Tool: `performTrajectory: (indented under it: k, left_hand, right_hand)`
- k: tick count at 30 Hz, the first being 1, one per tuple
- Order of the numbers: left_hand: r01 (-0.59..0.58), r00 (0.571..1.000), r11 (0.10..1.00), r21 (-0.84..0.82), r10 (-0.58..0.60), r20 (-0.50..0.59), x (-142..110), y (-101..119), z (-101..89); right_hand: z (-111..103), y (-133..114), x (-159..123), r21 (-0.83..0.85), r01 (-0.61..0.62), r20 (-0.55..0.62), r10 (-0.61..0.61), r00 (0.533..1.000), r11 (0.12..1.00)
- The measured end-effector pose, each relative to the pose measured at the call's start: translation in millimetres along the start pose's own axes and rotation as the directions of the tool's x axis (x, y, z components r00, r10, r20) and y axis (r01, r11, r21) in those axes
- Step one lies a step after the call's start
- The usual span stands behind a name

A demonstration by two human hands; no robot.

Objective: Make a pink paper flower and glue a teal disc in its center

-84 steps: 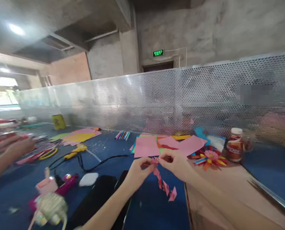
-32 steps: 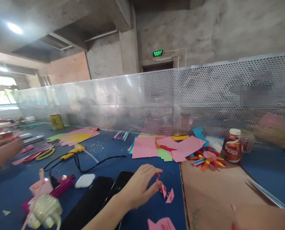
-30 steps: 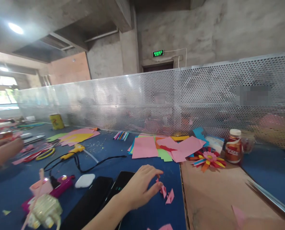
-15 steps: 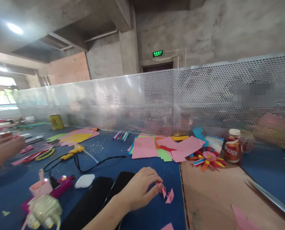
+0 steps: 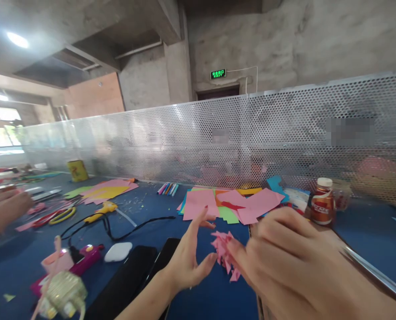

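My right hand [image 5: 284, 262] is raised close to the camera, its fingers closed on a bunch of small pink folded paper pieces [image 5: 222, 248]. My left hand [image 5: 191, 258] is open beside it, fingers spread and lifted off the blue table [image 5: 144, 209], palm facing the pink pieces. One more pink paper piece [image 5: 234, 275] shows just below the bunch. Behind the hands lies a stack of pink, green and orange paper sheets [image 5: 218, 203].
Two black phones [image 5: 141, 275] lie left of my forearm, with a white case [image 5: 118, 251], a yellow glue gun [image 5: 100, 212] and its black cord. A brown bottle [image 5: 322, 207] stands at right. Another person's hands [image 5: 1, 211] work at far left. A perforated metal screen [image 5: 198, 142] runs behind.
My right hand has come into view from below with a bunch of pink pieces. My left hand has lifted off the table and opened.
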State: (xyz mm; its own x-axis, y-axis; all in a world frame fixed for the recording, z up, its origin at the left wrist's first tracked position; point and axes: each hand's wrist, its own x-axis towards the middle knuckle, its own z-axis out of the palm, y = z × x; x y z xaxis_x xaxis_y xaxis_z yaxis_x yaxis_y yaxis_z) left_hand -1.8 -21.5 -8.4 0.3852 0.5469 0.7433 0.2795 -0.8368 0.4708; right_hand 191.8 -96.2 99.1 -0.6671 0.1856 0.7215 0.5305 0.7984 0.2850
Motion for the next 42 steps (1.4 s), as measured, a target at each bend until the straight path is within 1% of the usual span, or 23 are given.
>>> performTrajectory:
  k: [1,2,3,4,6,8,11,13,15,18,22,24,28,31,33,38,42]
  left_hand:
    - [-0.035,0.999,0.999,0.015,0.035,-0.016,0,2,-2.0]
    - [-0.062,0.998,0.997,0.041,0.063,-0.03,0,3,-3.6]
    - [-0.076,0.996,0.994,0.072,0.08,-0.045,0,4,-4.6]
    - [-0.078,0.995,0.992,0.102,0.084,-0.056,0,4,-5.0]
    - [-0.048,0.997,0.986,0.161,0.058,-0.052,0,3,-4.1]
    - [-0.018,0.999,0.977,0.214,0.024,-0.026,2,1,-1.7]
    - [0.028,0.999,0.973,0.227,-0.023,-0.024,4,-3,2.4]
    - [0.068,0.997,0.979,0.19,-0.059,-0.049,6,-5,4.4]
    - [0.116,0.992,0.981,0.152,-0.107,-0.068,7,-5,5.3]
    - [0.183,0.982,0.976,0.119,-0.175,-0.071,9,-2,5.0]
    - [0.231,0.972,0.971,0.066,-0.228,-0.054,11,2,4.7]
    - [0.28,0.959,0.96,0.004,-0.279,-0.058,12,3,5.2]
    - [0.351,0.931,0.926,-0.141,-0.362,-0.057,13,0,6.3]
    - [0.361,0.923,0.909,-0.207,-0.381,-0.063,14,-5,6.3]
    - [0.362,0.92,0.905,-0.224,-0.385,-0.069,15,-7,5.8]
    - [0.356,0.923,0.904,-0.238,-0.38,-0.059,15,-5,4.2]
    - [0.355,0.927,0.91,-0.215,-0.373,-0.045,14,-2,4.1]
  right_hand:
    - [3,2,8,-0.029,0.047,-0.005,-0.047,0.999,0.998]
    - [8,5,14,-0.086,0.094,0.021,-0.093,0.995,0.992]
    - [15,9,17,-0.106,0.131,0.054,-0.126,0.991,0.986]
    - [24,13,18,-0.089,0.138,0.049,-0.134,0.99,0.986]
    - [43,24,13,-0.021,0.111,0.053,-0.11,0.993,0.994]
    - [60,34,5,0.062,0.041,0.05,-0.044,0.998,0.997]
    - [74,43,-4,0.161,-0.049,0.109,0.032,0.994,0.986]
    - [77,46,-6,0.195,-0.09,0.157,0.059,0.986,0.977]
    - [78,47,-6,0.206,-0.102,0.183,0.064,0.981,0.973]
    - [78,47,-6,0.177,-0.077,0.211,0.038,0.977,0.981]
    - [79,51,-6,0.117,-0.059,0.246,0.029,0.969,0.991]
    - [78,53,-6,0.095,-0.082,0.246,0.056,0.968,0.992]
    - [79,58,-6,0.067,-0.178,0.261,0.155,0.953,0.982]
    - [82,62,-7,0.084,-0.244,0.287,0.211,0.934,0.966]
    - [84,65,-8,0.121,-0.265,0.279,0.223,0.934,0.957]
    - [87,69,-9,0.24,-0.248,0.206,0.2,0.958,0.939]
    - [85,66,-10,0.265,-0.263,0.223,0.206,0.953,0.928]
